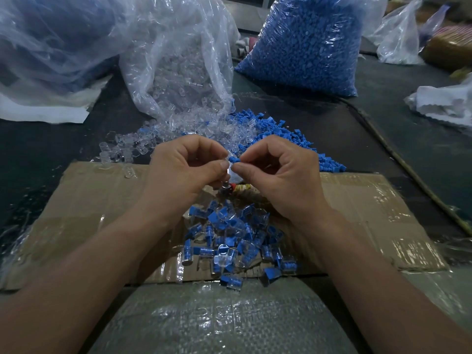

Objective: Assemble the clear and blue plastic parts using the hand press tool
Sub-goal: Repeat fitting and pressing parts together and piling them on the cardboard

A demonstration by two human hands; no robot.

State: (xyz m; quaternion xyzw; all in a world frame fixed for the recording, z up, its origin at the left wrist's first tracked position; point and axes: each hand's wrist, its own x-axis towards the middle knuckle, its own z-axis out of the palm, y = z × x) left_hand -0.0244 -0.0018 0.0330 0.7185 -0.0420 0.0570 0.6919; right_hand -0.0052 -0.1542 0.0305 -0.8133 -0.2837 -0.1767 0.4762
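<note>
My left hand (189,164) pinches a small clear plastic part (231,169) between thumb and fingertips. My right hand (281,172) pinches a blue plastic part (233,158) and holds it against the clear one, above the cardboard sheet (357,200). Just under my hands, a small metal tool (229,186) with a red and yellow bit shows; most of it is hidden. A heap of joined clear-and-blue pieces (235,238) lies on the cardboard near me. Loose clear parts (158,139) and loose blue parts (281,134) lie spread behind my hands.
An open plastic bag of clear parts (178,60) stands at the back centre, with a full bag of blue parts (304,42) to its right. More plastic bags (51,42) sit at the far left and right. A woven sack (219,318) lies nearest me.
</note>
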